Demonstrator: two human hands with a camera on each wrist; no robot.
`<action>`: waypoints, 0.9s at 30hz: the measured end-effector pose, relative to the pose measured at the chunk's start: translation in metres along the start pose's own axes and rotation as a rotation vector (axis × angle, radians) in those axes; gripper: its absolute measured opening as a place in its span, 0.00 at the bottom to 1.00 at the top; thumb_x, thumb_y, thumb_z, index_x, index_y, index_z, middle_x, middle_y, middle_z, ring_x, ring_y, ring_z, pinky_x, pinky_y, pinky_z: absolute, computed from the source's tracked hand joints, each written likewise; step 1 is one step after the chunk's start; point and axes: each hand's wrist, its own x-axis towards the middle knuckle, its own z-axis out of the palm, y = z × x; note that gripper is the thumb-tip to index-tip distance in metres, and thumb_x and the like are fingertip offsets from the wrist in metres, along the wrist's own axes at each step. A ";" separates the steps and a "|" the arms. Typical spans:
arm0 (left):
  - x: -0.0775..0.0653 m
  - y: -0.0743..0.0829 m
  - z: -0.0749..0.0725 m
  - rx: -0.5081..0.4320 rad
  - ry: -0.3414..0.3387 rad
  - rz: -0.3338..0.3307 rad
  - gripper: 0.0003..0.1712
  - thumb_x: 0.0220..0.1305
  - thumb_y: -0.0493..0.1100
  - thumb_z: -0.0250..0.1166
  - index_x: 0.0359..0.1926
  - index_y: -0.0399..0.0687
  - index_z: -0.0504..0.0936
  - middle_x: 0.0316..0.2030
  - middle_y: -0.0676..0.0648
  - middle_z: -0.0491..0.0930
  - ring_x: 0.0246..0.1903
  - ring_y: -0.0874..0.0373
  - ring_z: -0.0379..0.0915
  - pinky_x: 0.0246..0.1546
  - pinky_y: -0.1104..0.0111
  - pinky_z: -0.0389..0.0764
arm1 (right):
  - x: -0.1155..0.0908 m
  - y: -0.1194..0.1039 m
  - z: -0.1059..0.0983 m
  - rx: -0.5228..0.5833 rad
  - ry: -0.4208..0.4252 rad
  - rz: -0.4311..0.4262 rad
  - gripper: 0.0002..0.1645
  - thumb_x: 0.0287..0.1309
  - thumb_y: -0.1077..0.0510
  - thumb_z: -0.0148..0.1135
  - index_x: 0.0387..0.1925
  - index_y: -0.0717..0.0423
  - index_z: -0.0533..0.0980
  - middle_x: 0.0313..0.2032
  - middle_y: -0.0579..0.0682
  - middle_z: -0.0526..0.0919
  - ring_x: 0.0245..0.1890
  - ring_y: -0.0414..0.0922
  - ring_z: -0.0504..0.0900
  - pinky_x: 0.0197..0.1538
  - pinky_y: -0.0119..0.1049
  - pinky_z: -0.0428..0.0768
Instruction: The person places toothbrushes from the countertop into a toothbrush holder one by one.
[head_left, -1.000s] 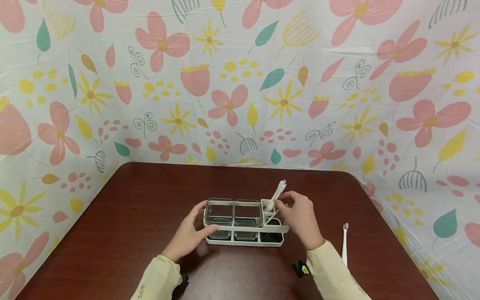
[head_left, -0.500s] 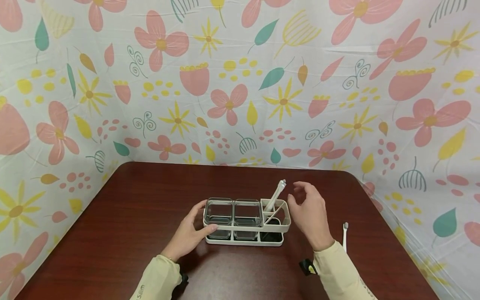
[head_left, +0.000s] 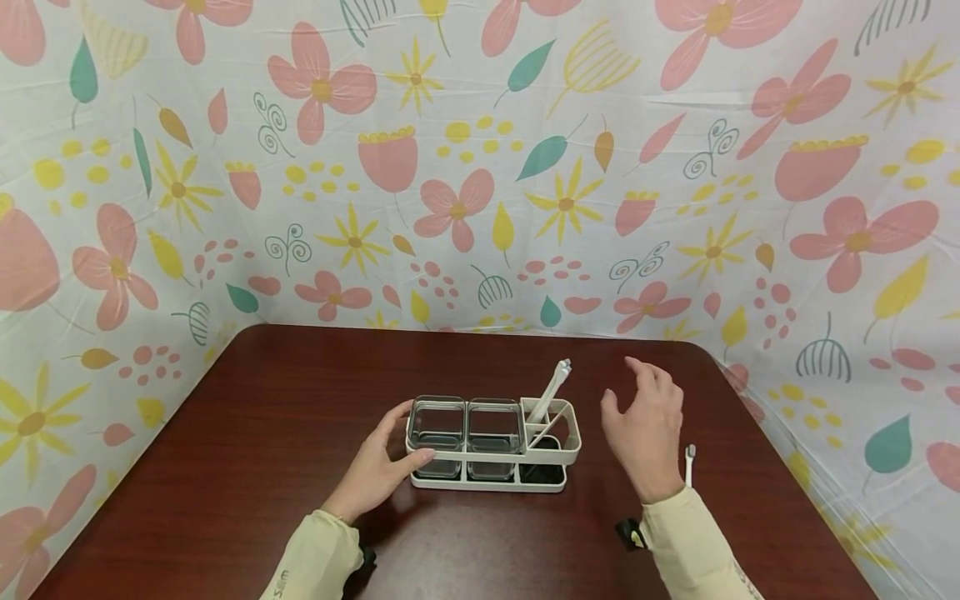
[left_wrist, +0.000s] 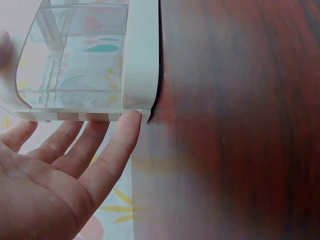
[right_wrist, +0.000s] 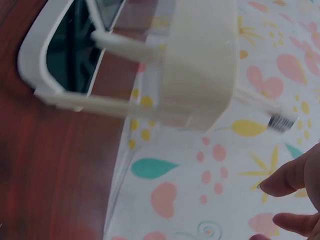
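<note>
We find the white holder (head_left: pixel 491 457) near the middle of the dark wooden bench (head_left: pixel 300 400), its long side toward us. The left hand (head_left: pixel 381 467) grips its left end, thumb on the front rail and fingers against the end wall; in the left wrist view we see the fingertips spread along that wall. The right hand (head_left: pixel 647 425) holds nothing: its fingers are loosely bent and parted from the thumb, in the air to the right of the holder and apart from it.

Two clear containers, a left cup (head_left: pixel 437 423) and a right cup (head_left: pixel 495 423), fill the two left places, side by side. At the right end we see a narrow slot section at the back, a thin slanting bar, and a rail looping around the outer end above a dark base pad (head_left: pixel 542 474). White toothbrush handles (head_left: pixel 551 390) stand in the slots, tilted with their heads to the right; we cannot tell how many there are. The looped rail lies between them and the right hand.

Farther right, a loose toothbrush (head_left: pixel 689 467) lies on the bench with its head away from us; the right sleeve (head_left: pixel 693 542) and wrist hide its lower part. The left sleeve (head_left: pixel 318 554) comes in at the bottom, well left of the right one. Behind the bench we see a flower-printed cloth (head_left: pixel 480 167).
</note>
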 end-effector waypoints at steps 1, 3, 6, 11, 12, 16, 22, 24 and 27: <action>0.000 0.000 0.000 0.000 -0.001 0.003 0.45 0.58 0.46 0.75 0.73 0.62 0.62 0.58 0.41 0.74 0.54 0.48 0.76 0.47 0.60 0.77 | -0.001 0.004 0.000 -0.017 0.005 0.019 0.28 0.53 0.66 0.65 0.57 0.67 0.74 0.54 0.68 0.71 0.54 0.70 0.65 0.49 0.66 0.64; 0.000 -0.001 0.000 0.001 0.000 0.006 0.45 0.58 0.47 0.75 0.73 0.62 0.62 0.58 0.41 0.74 0.54 0.47 0.76 0.47 0.60 0.77 | -0.002 0.012 -0.001 -0.048 0.010 0.055 0.29 0.53 0.66 0.65 0.59 0.66 0.73 0.56 0.68 0.70 0.56 0.70 0.63 0.49 0.68 0.62; 0.000 -0.001 0.000 0.005 0.002 0.007 0.45 0.58 0.47 0.75 0.73 0.62 0.62 0.58 0.42 0.74 0.54 0.47 0.76 0.47 0.60 0.77 | -0.005 0.022 -0.001 -0.093 -0.016 0.117 0.34 0.54 0.63 0.65 0.63 0.63 0.70 0.60 0.67 0.66 0.61 0.70 0.59 0.50 0.70 0.59; 0.000 -0.002 0.001 0.000 0.004 0.009 0.45 0.58 0.46 0.75 0.73 0.61 0.62 0.58 0.42 0.74 0.54 0.47 0.76 0.47 0.60 0.77 | -0.010 0.038 -0.002 -0.159 -0.098 0.192 0.42 0.55 0.60 0.65 0.70 0.60 0.62 0.65 0.69 0.58 0.65 0.71 0.52 0.51 0.74 0.55; 0.000 -0.002 0.001 0.000 0.005 0.009 0.46 0.58 0.46 0.75 0.73 0.61 0.62 0.58 0.42 0.74 0.53 0.48 0.76 0.47 0.60 0.77 | -0.011 0.041 -0.002 -0.173 -0.117 0.204 0.42 0.55 0.59 0.64 0.71 0.60 0.60 0.65 0.70 0.57 0.65 0.72 0.51 0.50 0.75 0.55; 0.000 -0.001 0.001 -0.005 -0.002 0.005 0.46 0.58 0.46 0.75 0.73 0.61 0.62 0.58 0.41 0.74 0.52 0.50 0.77 0.46 0.60 0.78 | -0.015 0.053 -0.005 -0.225 -0.199 0.259 0.42 0.56 0.60 0.61 0.71 0.61 0.57 0.65 0.73 0.54 0.63 0.75 0.52 0.47 0.76 0.56; 0.001 -0.001 0.000 -0.012 -0.006 -0.004 0.46 0.58 0.47 0.75 0.73 0.63 0.61 0.58 0.42 0.73 0.52 0.52 0.77 0.44 0.62 0.78 | -0.020 0.072 -0.009 -0.270 -0.307 0.330 0.43 0.57 0.60 0.58 0.71 0.67 0.54 0.64 0.79 0.52 0.58 0.81 0.52 0.44 0.78 0.56; 0.001 -0.002 0.000 -0.012 -0.007 -0.007 0.46 0.58 0.47 0.75 0.73 0.64 0.61 0.59 0.42 0.73 0.52 0.52 0.76 0.45 0.62 0.78 | -0.021 0.078 -0.010 -0.281 -0.323 0.350 0.43 0.57 0.60 0.59 0.70 0.69 0.53 0.62 0.80 0.53 0.56 0.81 0.53 0.43 0.78 0.57; 0.001 -0.002 0.000 -0.009 -0.008 -0.006 0.46 0.58 0.47 0.75 0.73 0.64 0.61 0.59 0.41 0.73 0.53 0.52 0.76 0.46 0.62 0.78 | -0.022 0.085 -0.013 -0.295 -0.350 0.382 0.41 0.58 0.59 0.58 0.69 0.70 0.54 0.60 0.81 0.54 0.54 0.82 0.55 0.43 0.77 0.59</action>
